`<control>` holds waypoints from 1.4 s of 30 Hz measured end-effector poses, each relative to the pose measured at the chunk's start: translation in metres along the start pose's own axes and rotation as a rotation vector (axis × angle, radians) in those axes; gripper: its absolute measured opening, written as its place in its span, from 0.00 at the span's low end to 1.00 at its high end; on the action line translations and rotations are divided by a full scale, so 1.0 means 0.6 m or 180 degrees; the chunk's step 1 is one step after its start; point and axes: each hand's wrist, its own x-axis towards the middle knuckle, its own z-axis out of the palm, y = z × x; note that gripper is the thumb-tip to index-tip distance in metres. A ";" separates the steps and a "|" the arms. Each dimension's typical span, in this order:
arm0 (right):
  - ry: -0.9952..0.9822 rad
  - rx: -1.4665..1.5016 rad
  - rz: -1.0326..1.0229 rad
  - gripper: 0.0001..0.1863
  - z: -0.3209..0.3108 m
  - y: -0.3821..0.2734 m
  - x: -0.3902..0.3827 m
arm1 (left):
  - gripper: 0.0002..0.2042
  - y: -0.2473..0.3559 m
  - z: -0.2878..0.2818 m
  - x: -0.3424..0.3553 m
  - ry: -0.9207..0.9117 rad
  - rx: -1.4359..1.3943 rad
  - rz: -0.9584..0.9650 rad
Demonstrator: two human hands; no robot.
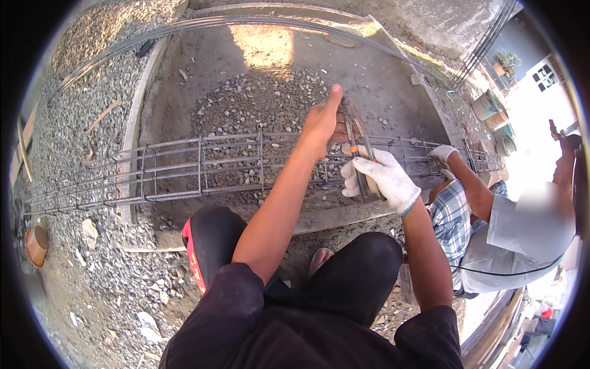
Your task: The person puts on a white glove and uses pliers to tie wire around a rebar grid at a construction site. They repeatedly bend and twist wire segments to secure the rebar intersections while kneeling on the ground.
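Observation:
My right hand, in a white knit glove, is closed round the handles of long dark pincers with an orange band on one handle. The tool points up and away over a long cage of steel reinforcing bars, tied with square stirrups. My bare left hand is beside the tool's upper end, above the cage. Its thumb points up, apart from the fingers, which stretch toward the pincers and are partly hidden behind them. I cannot make out any thing held in it.
Under the cage lies a shallow concrete-edged bed with a gravel heap. Long thin bars curve across its far side. At right a co-worker's gloved hand touches the cage's end. Buckets stand beyond; a brown tub sits left.

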 end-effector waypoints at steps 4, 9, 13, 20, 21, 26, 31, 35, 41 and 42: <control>0.0450 -0.0118 -0.0120 0.22 0.010 0.021 0.018 | 0.27 -0.023 -0.020 0.011 0.0041 0.0677 0.0203; 0.0755 -0.1757 -0.0525 0.20 -0.009 0.038 0.020 | 0.22 -0.039 -0.023 0.013 0.0264 0.1751 0.0356; 0.0442 -0.0747 -0.0134 0.20 -0.019 0.064 0.017 | 0.21 0.008 -0.058 0.006 0.0022 0.2704 0.0213; -0.0185 0.0563 0.0259 0.21 0.029 0.035 0.018 | 0.20 0.075 -0.108 -0.023 0.0558 0.4768 0.0916; -0.0071 0.0644 0.0202 0.20 0.032 0.035 0.022 | 0.20 0.093 -0.128 -0.028 0.0630 0.4618 0.1008; -0.0007 0.0656 0.0326 0.16 0.017 0.029 0.043 | 0.20 0.166 -0.193 -0.053 0.0992 0.2403 0.0938; 0.1502 -0.3665 -0.1633 0.38 0.025 0.030 0.087 | 0.17 0.147 -0.119 -0.063 0.0319 0.0866 0.0797; 0.2087 -0.3636 -0.3291 0.34 0.067 -0.078 0.054 | 0.18 0.111 -0.091 -0.069 -0.0214 0.1296 0.0794; 0.1405 -0.5538 -0.2314 0.14 0.051 -0.149 0.002 | 0.20 0.074 0.007 -0.093 -0.0603 0.1983 0.0886; 0.1256 -0.5307 -0.2535 0.11 0.040 -0.146 -0.006 | 0.20 0.077 0.003 -0.093 -0.0846 0.2063 0.0889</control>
